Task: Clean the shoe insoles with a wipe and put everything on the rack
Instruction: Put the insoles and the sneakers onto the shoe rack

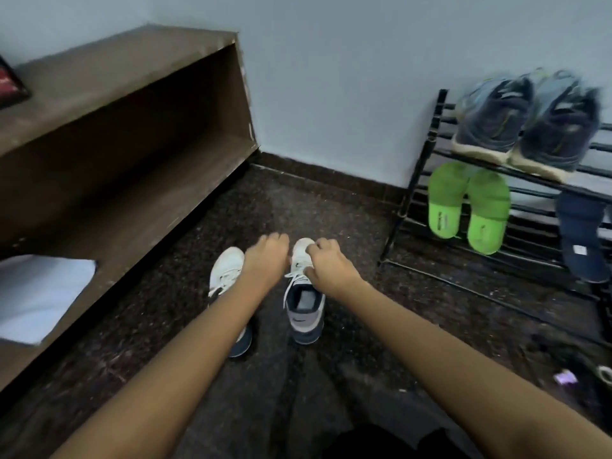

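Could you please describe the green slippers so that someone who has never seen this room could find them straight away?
Look to the black metal shoe rack against the pale wall on the right side of the room. On the tier below the dark blue sneakers sits the pair of green slippers, toes pointing outward. They are the only bright green footwear here; a navy slipper lies to their right.

At the left of the frame you had a brown wooden shelf unit standing open and bare inside, with a dark red-and-black object on its top at the far left edge. A white cloth lay at the lower left. Behind, you faced a pale blue wall with a dark skirting along its foot. The floor was dark speckled stone, and a small purple scrap lay on it at the lower right.
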The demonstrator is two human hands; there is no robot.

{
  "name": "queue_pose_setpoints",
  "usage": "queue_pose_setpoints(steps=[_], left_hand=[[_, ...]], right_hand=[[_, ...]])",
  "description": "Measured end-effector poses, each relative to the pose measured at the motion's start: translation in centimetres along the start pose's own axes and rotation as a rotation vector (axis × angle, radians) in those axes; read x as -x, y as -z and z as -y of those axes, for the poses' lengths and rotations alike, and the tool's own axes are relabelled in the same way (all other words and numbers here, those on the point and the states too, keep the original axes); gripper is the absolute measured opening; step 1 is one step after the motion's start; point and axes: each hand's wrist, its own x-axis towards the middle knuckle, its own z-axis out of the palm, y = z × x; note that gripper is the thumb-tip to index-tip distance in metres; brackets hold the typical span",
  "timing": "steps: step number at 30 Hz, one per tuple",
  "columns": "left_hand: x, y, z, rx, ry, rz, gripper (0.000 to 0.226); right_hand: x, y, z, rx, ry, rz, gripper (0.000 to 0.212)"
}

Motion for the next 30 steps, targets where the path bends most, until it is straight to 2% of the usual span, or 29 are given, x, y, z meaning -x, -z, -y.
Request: queue_pose_setpoints(steps=[7, 10, 13, 18, 20, 25, 30], left_hand=[[4.3, -9.1, 5.1, 0.041, 0.156, 0.209, 0.043], [5.4, -11.2, 6.2, 0.095, 0.244, 0.257, 0.051], [6.0, -13.1, 7.1, 0.138, 0.308, 0.260, 0.050], [7.1, -15.7, 7.9, 0.062, 0.335, 0.351, 0.051], [7.5, -16.4, 7.9, 0.002, 0.341, 0.337, 0.045], [7.7, -16.6, 7.3, -0.061, 0.316, 0.273, 0.031], [6.7, -14.4, 5.6, -0.106, 0.208, 0.156, 0.034]], right_hand=[[0.0, -8.4, 2.3, -0.004, -0.032, 0.236, 0.053], [0.2, -10.4, 2.6, 0.044, -0.040, 0.259, 0.051], [0.3, -12.5, 2.6, 0.115, -0.080, 0.297, 0.051], [0.8, -14.5, 2.5, 0.230, -0.091, 0.293, 0.039], [0.9, -14.5, 2.4, 0.256, -0.091, 0.276, 0.031], [1.2, -13.5, 1.9, 0.256, -0.044, 0.237, 0.027], [1.5, -11.1, 2.0, 0.204, -0.007, 0.261, 0.031]])
